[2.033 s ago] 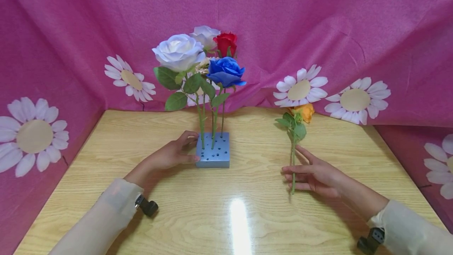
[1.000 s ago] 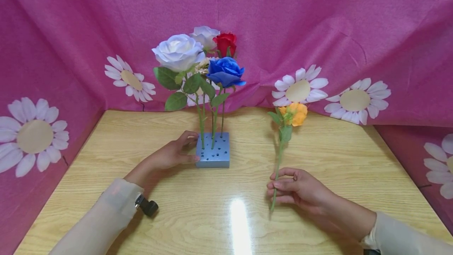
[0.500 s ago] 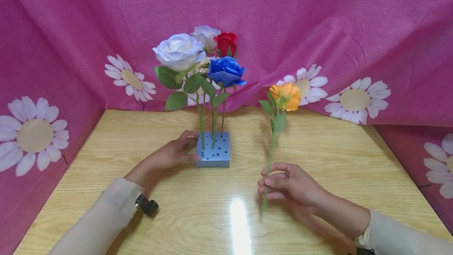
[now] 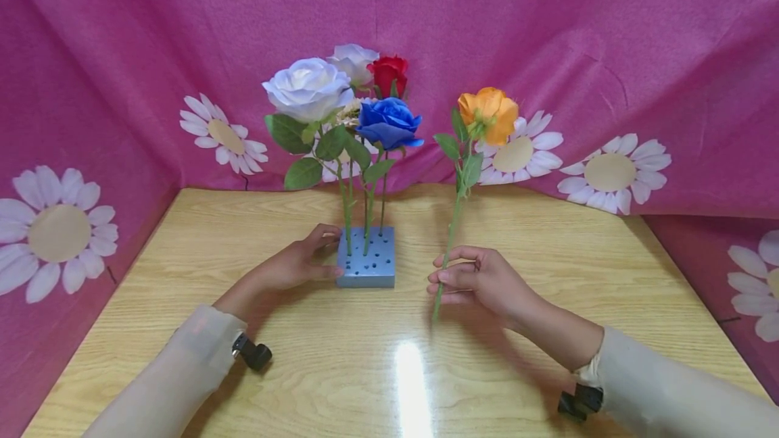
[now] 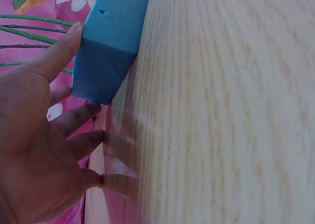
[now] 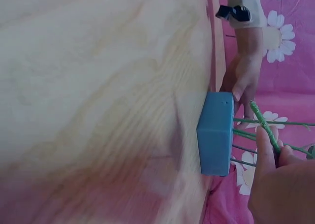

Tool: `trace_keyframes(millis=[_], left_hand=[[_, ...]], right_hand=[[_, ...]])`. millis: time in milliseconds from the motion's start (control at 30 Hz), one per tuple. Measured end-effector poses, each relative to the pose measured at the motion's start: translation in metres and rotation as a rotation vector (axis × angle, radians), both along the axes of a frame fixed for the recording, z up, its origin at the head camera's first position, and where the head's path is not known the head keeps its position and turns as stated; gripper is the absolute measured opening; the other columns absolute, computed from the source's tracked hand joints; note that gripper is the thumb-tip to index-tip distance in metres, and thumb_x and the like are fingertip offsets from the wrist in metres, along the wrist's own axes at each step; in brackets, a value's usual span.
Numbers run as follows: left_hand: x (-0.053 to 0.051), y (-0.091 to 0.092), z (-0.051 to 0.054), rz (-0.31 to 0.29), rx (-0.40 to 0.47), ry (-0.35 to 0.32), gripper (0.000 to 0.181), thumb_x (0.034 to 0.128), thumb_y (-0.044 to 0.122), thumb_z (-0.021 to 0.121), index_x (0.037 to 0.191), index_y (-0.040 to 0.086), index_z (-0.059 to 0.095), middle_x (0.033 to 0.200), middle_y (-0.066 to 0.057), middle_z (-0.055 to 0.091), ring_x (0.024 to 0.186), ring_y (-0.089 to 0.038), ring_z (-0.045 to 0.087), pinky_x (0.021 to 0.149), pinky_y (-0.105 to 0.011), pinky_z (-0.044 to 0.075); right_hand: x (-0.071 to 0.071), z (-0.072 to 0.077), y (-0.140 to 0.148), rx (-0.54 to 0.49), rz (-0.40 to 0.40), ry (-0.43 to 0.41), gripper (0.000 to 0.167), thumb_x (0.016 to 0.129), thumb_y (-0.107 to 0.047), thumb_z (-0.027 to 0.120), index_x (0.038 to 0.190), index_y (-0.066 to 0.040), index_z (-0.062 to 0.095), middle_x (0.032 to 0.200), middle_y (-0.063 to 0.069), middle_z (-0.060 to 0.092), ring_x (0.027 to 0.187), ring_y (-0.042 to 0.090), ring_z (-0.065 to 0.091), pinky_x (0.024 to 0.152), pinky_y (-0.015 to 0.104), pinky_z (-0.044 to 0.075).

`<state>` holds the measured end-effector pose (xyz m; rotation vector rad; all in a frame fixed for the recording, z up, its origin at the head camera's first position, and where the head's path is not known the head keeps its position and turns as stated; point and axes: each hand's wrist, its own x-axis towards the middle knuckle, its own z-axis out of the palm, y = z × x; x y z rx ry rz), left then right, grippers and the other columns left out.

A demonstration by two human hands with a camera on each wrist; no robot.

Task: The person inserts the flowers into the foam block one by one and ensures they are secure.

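My left hand (image 4: 298, 262) holds the left side of a blue foam block (image 4: 366, 280) with thumb and index finger. In the left wrist view, the other fingers of that hand (image 5: 39, 135) stand apart from the block (image 5: 106, 51). Several flowers rise upright from the block's holes: a large white rose (image 4: 307, 90), another white rose (image 4: 354, 63), a red rose (image 4: 388, 75), a blue rose (image 4: 389, 124) and a partly hidden pale bloom (image 4: 349, 113). To the right, my right hand (image 4: 487, 282) pinches the lower stem of an orange flower (image 4: 489, 115), tilted slightly right above the table.
The wooden table (image 4: 292, 377) carries the block near its middle. Behind and at both sides hangs a magenta cloth (image 4: 548, 26) printed with white daisies. Small holes dot the block's top, several near its front and right. Light glares off the front of the table.
The right hand has closed on the orange flower's stem, lifted it from the table, turned it more upright and carried it left toward the block. The left hand and block stay put.
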<state>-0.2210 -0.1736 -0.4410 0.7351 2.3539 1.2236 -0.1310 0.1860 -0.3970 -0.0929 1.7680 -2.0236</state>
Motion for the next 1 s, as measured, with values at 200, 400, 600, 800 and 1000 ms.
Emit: trace_keyframes(millis=[200, 400, 600, 800, 1000], left_hand=[[0.0, -0.001, -0.002, -0.003, -0.001, 0.016, 0.068, 0.094, 0.021, 0.078, 0.145, 0.011, 0.034, 0.155, -0.023, 0.048, 0.148, -0.036, 0.04, 0.121, -0.055, 0.03], [0.001, -0.002, -0.002, 0.0, 0.003, 0.023, 0.067, 0.094, 0.021, 0.078, 0.145, 0.011, 0.035, 0.154, -0.025, 0.048, 0.148, -0.039, 0.04, 0.12, -0.056, 0.031], [0.001, -0.001, -0.002, 0.003, 0.004, 0.025, 0.067, 0.0936, 0.02, 0.078, 0.144, 0.011, 0.035, 0.154, -0.024, 0.049, 0.148, -0.038, 0.041, 0.12, -0.055, 0.031], [0.001, -0.001, -0.002, -0.006, -0.006, 0.043, 0.067, 0.0941, 0.021, 0.078, 0.144, 0.01, 0.035, 0.153, -0.025, 0.049, 0.147, -0.039, 0.042, 0.119, -0.056, 0.032], [0.0, 0.0, -0.001, 0.004, -0.002, 0.025, 0.068, 0.0931, 0.021, 0.079, 0.145, 0.012, 0.036, 0.154, -0.023, 0.049, 0.148, -0.037, 0.041, 0.12, -0.054, 0.032]], right_hand=[[-0.015, -0.002, -0.01, 0.003, -0.035, 0.044, 0.022, 0.098, 0.006, 0.064, 0.12, 0.007, 0.061, 0.1, 0.015, 0.078, 0.092, 0.021, 0.077, 0.086, 0.041, 0.061], [-0.028, -0.003, -0.02, -0.004, -0.076, 0.074, 0.026, 0.097, 0.008, 0.063, 0.123, 0.013, 0.058, 0.096, 0.012, 0.078, 0.089, 0.019, 0.077, 0.085, 0.04, 0.062], [-0.039, -0.006, -0.031, -0.01, -0.113, 0.102, 0.027, 0.097, 0.009, 0.063, 0.123, 0.017, 0.056, 0.092, 0.008, 0.078, 0.087, 0.019, 0.077, 0.083, 0.039, 0.062], [-0.048, -0.007, -0.044, -0.003, -0.135, 0.145, 0.026, 0.097, 0.01, 0.064, 0.121, 0.018, 0.058, 0.098, 0.019, 0.077, 0.089, 0.023, 0.077, 0.084, 0.042, 0.062], [-0.057, -0.007, -0.055, 0.017, -0.165, 0.215, 0.028, 0.096, 0.011, 0.064, 0.121, 0.022, 0.056, 0.097, 0.018, 0.077, 0.085, 0.02, 0.077, 0.084, 0.044, 0.062]])
